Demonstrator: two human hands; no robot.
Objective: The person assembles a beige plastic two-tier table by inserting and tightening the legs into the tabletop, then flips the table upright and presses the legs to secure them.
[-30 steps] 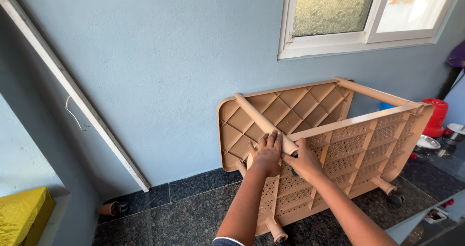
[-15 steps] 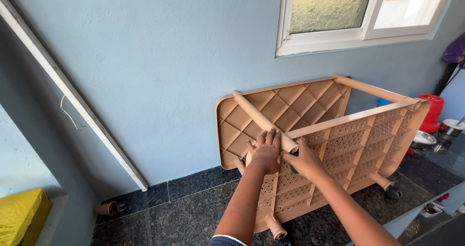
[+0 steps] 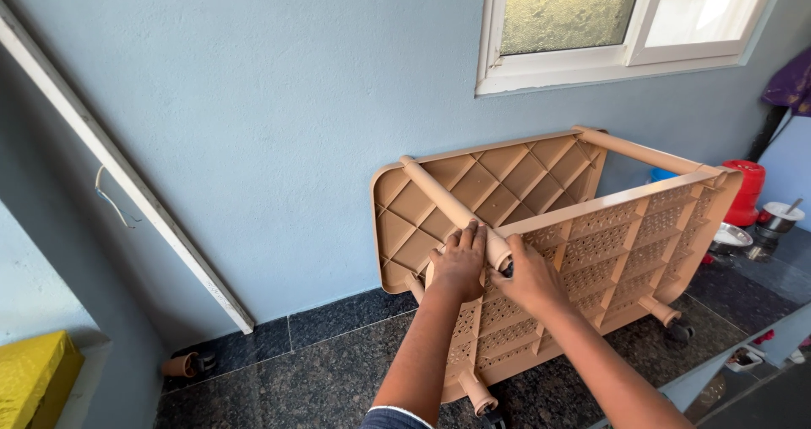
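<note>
A tan plastic rack [image 3: 591,252] lies tipped on its side on the dark speckled stone floor [image 3: 321,378], its lattice panels against the blue-grey textured wall [image 3: 279,100]. Both hands meet at the near end of a round tube post [image 3: 448,205]: the left hand [image 3: 459,264] wraps over the tube, the right hand [image 3: 530,279] clasps it just beside. A loose caster [image 3: 187,365] sits well apart by the wall, under a leaning white strip [image 3: 127,176]. A yellow block [image 3: 34,378] lies far left. To the right stand a red container [image 3: 747,191] and steel bowls [image 3: 760,226], contents unclear. A frosted window [image 3: 566,11] is above.
</note>
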